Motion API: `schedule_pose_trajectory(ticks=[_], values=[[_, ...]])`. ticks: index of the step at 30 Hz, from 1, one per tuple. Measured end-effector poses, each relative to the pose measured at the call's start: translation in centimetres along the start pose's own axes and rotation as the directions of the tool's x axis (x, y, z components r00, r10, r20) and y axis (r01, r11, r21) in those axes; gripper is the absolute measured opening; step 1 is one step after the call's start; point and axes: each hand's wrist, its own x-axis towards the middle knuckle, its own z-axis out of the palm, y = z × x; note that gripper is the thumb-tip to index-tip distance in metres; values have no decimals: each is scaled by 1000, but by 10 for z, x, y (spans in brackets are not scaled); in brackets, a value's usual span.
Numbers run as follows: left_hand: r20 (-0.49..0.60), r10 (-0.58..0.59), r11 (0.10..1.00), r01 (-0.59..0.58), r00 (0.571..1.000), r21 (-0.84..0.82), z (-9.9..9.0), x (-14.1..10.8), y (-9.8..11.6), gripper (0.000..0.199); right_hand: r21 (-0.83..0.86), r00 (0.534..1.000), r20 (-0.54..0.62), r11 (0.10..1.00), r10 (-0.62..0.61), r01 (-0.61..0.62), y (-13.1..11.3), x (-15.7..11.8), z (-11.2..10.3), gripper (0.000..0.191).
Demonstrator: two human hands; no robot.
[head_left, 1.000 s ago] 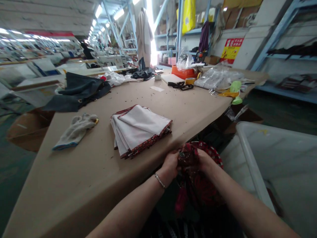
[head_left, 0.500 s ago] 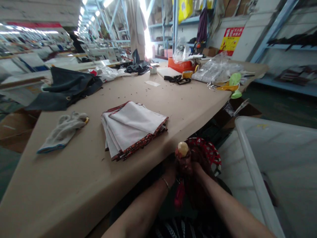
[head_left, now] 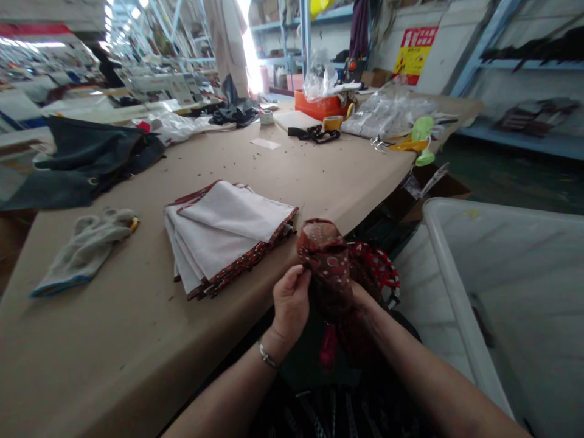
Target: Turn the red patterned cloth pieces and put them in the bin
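Note:
My left hand (head_left: 292,301) pinches the left edge of a patterned red-brown cloth (head_left: 326,261), just off the table's front edge. The fingers of my right hand (head_left: 360,299) are hidden by the cloth; only its back and wrist show on the cloth's right side. More dark red fabric hangs below, beside a red and white rimmed round item (head_left: 392,277). On the table (head_left: 150,328), to the left of my hands, lies a stack of white cloths with red-brown patterned borders (head_left: 228,225).
A grey glove (head_left: 86,249) and dark fabric (head_left: 100,158) lie on the table's left. Farther back are an orange box (head_left: 317,106), black straps (head_left: 314,134) and clear plastic bags (head_left: 387,115). A large white bin (head_left: 449,280) stands at the right, close to my right arm.
The patterned cloth has come up and now covers the pale round tip that showed before. My left hand has risen into view at the cloth's edge. The view has shifted slightly right.

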Motion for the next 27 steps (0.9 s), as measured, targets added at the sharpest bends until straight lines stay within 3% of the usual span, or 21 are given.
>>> schedule_pose_trajectory(ticks=[2, 6, 9, 11, 13, 15, 17, 20, 23, 25, 27], values=[[-79, -66, 997, 68, 995, 25, -7, 1, -7, 14, -59, 998, -61, 998, -5, 2, 9, -3, -7, 33], [-88, -266, 939, 278, 960, 200, -36, -24, -38, 12, -209, 982, -179, 978, -60, 22, 24, -13, -31, 26], [-59, -348, 908, 352, 936, 227, -54, -41, -51, 17, -296, 971, -177, 950, -160, 102, 11, -23, -38, 29], [-7, -322, 929, 318, 947, 189, -57, -41, -46, 19, -280, 965, -6, 927, -263, 251, -13, -28, -32, 52], [64, -270, 955, 259, 961, 148, -54, -31, -29, 19, -208, 910, 276, 905, -309, 371, -43, -29, -18, 68], [118, -199, 977, 188, 973, 98, -48, -17, -5, 18, -160, 835, 487, 913, -257, 375, -75, -29, -2, 66], [144, -93, 995, 87, 985, 52, -44, -5, 23, 17, -159, 822, 530, 928, -207, 337, -102, -29, 14, 51], [212, 54, 995, -70, 976, 66, -44, 9, 63, 18, 5, 859, 377, 928, -346, 372, -140, -39, 31, 36], [233, 145, 979, -174, 962, 110, -53, 26, 91, 21, 235, 858, 26, 837, -513, 494, -180, -62, 33, 23], [162, 199, 953, -229, 967, 197, -62, 44, 100, 25, 237, 837, -163, 803, -523, 547, -202, -80, 24, 16], [130, 255, 871, -286, 958, 400, -71, 64, 103, 24, 138, 856, -222, 854, -467, 502, -208, -93, 9, 18]])
